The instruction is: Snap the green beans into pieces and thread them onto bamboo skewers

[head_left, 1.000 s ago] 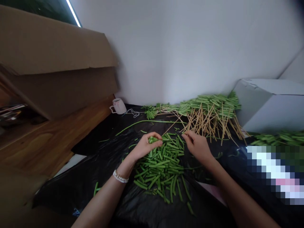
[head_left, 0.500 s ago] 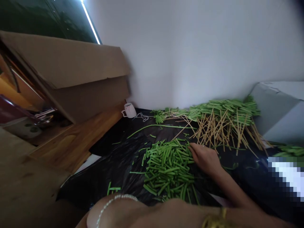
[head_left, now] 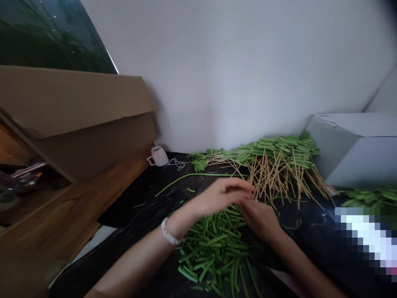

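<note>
Cut green stems point(head_left: 214, 246) lie in a loose pile on black plastic sheeting point(head_left: 139, 223). Over the pile's far edge, my left hand point(head_left: 221, 196), with a white beaded bracelet at its wrist, reaches across to my right hand, its fingers long and slightly bent. My right hand point(head_left: 259, 217) is at the pile's far right edge, fingers bent together and touching the left fingertips. Whatever may be between the fingers is too small to make out. Behind them, thin wooden sticks point(head_left: 269, 178) poke out from under skewered green pieces point(head_left: 279, 147).
A white mug point(head_left: 159, 156) stands by the wall with a tangled white string point(head_left: 178, 164) beside it. A cardboard box point(head_left: 77, 99) is at the left, a white box point(head_left: 356, 145) at the right. More greens point(head_left: 372, 196) lie at the right edge.
My left hand has come up from the bottom of the view, over the pile to my right hand. The camera view has shifted, so the background sits further left and lower.
</note>
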Action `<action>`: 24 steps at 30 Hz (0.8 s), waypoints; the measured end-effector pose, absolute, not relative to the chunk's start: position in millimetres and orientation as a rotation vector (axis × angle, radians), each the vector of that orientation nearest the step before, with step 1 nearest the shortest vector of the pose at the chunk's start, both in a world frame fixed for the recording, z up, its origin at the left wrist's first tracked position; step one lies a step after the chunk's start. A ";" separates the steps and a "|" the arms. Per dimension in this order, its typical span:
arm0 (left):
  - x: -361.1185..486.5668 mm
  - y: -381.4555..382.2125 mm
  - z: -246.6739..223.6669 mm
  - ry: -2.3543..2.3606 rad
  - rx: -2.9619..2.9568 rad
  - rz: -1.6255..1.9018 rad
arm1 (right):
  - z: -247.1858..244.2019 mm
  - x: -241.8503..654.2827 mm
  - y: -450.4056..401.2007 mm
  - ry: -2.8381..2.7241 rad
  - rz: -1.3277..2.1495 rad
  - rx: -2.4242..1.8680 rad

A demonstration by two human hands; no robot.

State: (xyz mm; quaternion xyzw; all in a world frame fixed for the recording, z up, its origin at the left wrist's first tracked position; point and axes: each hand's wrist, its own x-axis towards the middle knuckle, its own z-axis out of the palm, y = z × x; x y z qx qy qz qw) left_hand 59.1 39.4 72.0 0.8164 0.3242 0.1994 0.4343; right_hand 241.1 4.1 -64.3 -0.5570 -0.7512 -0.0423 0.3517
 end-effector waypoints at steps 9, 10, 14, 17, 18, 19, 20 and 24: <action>55.0 186.7 -13.4 1.374 1.726 0.373 | -60.8 240.8 5.1 -2.174 -0.377 -1.443; 58.5 189.0 -19.0 1.411 1.703 0.345 | -60.7 240.9 5.0 -2.178 -0.368 -1.444; 69.3 192.9 -35.5 1.556 1.655 0.294 | -60.6 241.1 5.0 -2.185 -0.346 -1.435; 65.3 194.9 -36.9 1.637 1.685 0.340 | -60.4 240.9 5.2 -2.184 -0.346 -1.430; 61.2 194.5 -34.6 1.658 1.708 0.375 | -60.2 240.8 5.3 -2.183 -0.348 -1.431; 55.9 193.1 -31.2 1.677 1.736 0.421 | -59.8 240.6 5.3 -2.180 -0.352 -1.434; 49.6 190.5 -26.7 1.694 1.769 0.478 | -59.5 240.5 5.4 -2.175 -0.357 -1.439; 22.9 169.4 -2.7 1.737 1.923 0.818 | -59.2 241.0 5.9 -2.154 -0.326 -1.509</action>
